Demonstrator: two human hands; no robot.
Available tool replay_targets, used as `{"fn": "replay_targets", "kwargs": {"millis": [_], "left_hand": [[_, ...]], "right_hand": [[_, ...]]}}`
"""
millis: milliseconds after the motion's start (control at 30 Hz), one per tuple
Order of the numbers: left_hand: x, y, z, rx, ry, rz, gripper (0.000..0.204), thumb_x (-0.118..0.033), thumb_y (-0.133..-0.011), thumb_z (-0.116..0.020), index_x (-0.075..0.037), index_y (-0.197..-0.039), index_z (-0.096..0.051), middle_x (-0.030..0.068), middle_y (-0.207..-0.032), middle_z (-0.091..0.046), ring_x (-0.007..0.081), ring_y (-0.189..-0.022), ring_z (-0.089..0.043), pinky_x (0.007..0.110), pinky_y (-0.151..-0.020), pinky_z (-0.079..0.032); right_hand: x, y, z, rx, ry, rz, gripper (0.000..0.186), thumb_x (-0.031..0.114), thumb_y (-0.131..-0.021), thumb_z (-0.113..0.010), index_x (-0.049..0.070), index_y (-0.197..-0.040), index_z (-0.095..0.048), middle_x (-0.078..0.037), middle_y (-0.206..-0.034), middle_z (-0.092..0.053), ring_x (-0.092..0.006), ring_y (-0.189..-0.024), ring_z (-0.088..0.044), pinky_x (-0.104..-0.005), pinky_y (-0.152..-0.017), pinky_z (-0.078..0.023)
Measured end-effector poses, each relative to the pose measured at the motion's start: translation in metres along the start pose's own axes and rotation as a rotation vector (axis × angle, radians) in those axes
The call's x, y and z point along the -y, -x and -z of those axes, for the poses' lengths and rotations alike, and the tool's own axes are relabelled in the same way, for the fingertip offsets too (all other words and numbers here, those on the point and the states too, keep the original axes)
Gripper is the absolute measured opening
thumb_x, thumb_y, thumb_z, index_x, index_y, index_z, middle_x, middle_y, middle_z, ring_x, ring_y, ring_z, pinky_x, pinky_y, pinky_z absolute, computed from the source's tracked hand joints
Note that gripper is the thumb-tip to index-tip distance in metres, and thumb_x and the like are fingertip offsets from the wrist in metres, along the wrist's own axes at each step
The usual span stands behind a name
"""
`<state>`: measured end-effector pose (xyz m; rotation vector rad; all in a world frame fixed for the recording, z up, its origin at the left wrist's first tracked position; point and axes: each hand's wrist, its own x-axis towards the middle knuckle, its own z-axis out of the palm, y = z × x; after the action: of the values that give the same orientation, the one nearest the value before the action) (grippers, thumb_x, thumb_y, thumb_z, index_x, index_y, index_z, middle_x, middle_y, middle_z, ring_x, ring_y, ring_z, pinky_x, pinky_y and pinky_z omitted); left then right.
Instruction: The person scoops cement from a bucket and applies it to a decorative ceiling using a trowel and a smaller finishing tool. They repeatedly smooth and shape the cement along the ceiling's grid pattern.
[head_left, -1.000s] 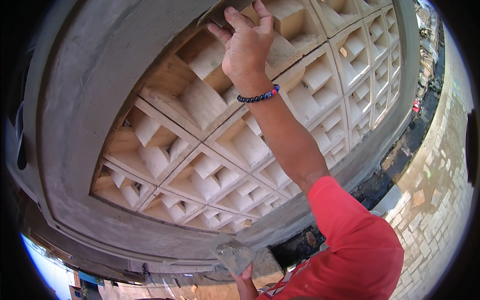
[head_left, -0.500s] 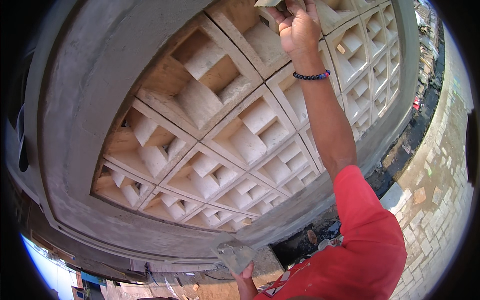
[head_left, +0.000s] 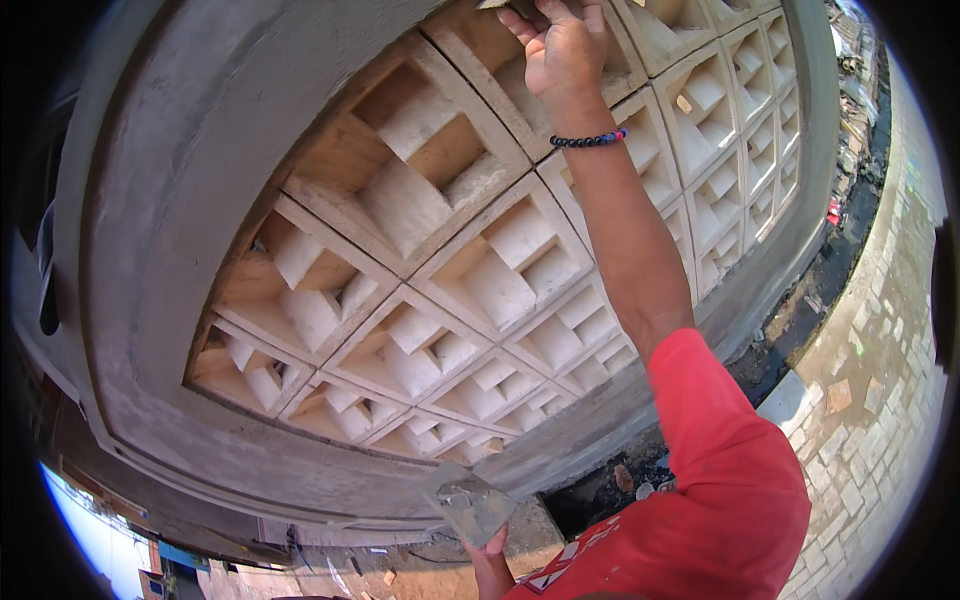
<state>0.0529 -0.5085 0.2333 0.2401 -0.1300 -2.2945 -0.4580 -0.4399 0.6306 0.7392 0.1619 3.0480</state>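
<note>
My right hand (head_left: 568, 50) is raised to the top of the view, closed round a flat, pale-edged tool (head_left: 492, 4). The upper edge of the picture cuts off most of that tool, so its exact kind does not show. Behind the hand is a wall of cream-coloured ventilation blocks (head_left: 497, 270), framed by smooth grey plaster (head_left: 215, 150). Low down, my left hand (head_left: 490, 548) grips a grey, mortar-smeared rectangular board (head_left: 470, 505) by its near end. The board is apart from the blocks, below the bottom row.
A dark drainage ditch (head_left: 765, 345) with litter runs along the wall's foot. Beyond it lies a pale paved path (head_left: 855, 450) with a loose brown brick piece (head_left: 838, 395). A small chunk (head_left: 493, 446) sits by the lowest blocks.
My right hand has moved left along the top of the blocks with the flat tool, which is now further out of view. The left hand and the board stay nearly still.
</note>
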Motion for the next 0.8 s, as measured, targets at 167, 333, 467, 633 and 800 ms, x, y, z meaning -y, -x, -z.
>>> {"fn": "replay_targets", "kwargs": {"millis": [167, 333, 467, 633, 800], "left_hand": [[-0.004, -0.002, -0.003, 0.009, -0.034, 0.038, 0.036, -0.034, -0.086, -0.051, -0.010, -0.113, -0.057, 0.0095, -0.113, -0.059, 0.0287, -0.104, -0.055, 0.048, -0.090, -0.044], [0.003, -0.008, -0.008, -0.015, -0.226, -0.039, 0.036, -0.029, -0.084, -0.057, -0.009, -0.114, -0.056, 0.0086, -0.115, -0.059, 0.0248, -0.105, -0.057, 0.043, -0.088, -0.047], [0.006, -0.002, -0.015, 0.008, -0.047, 0.024, 0.036, -0.030, -0.085, -0.056, -0.009, -0.113, -0.056, 0.0083, -0.114, -0.059, 0.0257, -0.104, -0.056, 0.044, -0.090, -0.045], [-0.005, 0.004, 0.003, 0.001, -0.096, -0.024, 0.037, -0.033, -0.085, -0.053, -0.010, -0.114, -0.056, 0.0080, -0.114, -0.058, 0.0275, -0.104, -0.054, 0.046, -0.092, -0.041], [-0.006, 0.004, 0.007, 0.061, -0.156, -0.001, 0.036, -0.031, -0.084, -0.056, -0.009, -0.113, -0.057, 0.0093, -0.113, -0.059, 0.0262, -0.104, -0.056, 0.045, -0.089, -0.046]], "right_hand": [[-0.030, 0.035, -0.010, 0.043, -0.037, -0.010, 0.053, -0.002, -0.084, -0.051, 0.001, -0.131, -0.027, -0.016, -0.105, -0.053, -0.0223, -0.090, -0.058, -0.0379, -0.071, -0.057], [-0.066, 0.099, -0.011, 0.165, -0.002, -0.159, 0.053, -0.001, -0.084, -0.054, 0.003, -0.130, -0.029, -0.014, -0.101, -0.057, -0.0198, -0.085, -0.060, -0.0375, -0.068, -0.058], [-0.052, 0.104, 0.011, 0.197, -0.055, -0.140, 0.057, -0.001, -0.082, -0.055, -0.003, -0.132, -0.027, -0.014, -0.094, -0.060, -0.0167, -0.081, -0.061, -0.0312, -0.062, -0.059], [0.004, 0.030, 0.029, 0.049, -0.010, 0.007, 0.051, 0.000, -0.089, -0.042, 0.001, -0.136, -0.022, -0.022, -0.116, -0.047, -0.0294, -0.098, -0.056, -0.0381, -0.079, -0.054], [0.014, -0.005, 0.031, 0.065, -0.071, 0.020, 0.052, -0.002, -0.089, -0.041, 0.000, -0.137, -0.020, -0.022, -0.114, -0.049, -0.0300, -0.095, -0.057, -0.0392, -0.079, -0.054]]}}
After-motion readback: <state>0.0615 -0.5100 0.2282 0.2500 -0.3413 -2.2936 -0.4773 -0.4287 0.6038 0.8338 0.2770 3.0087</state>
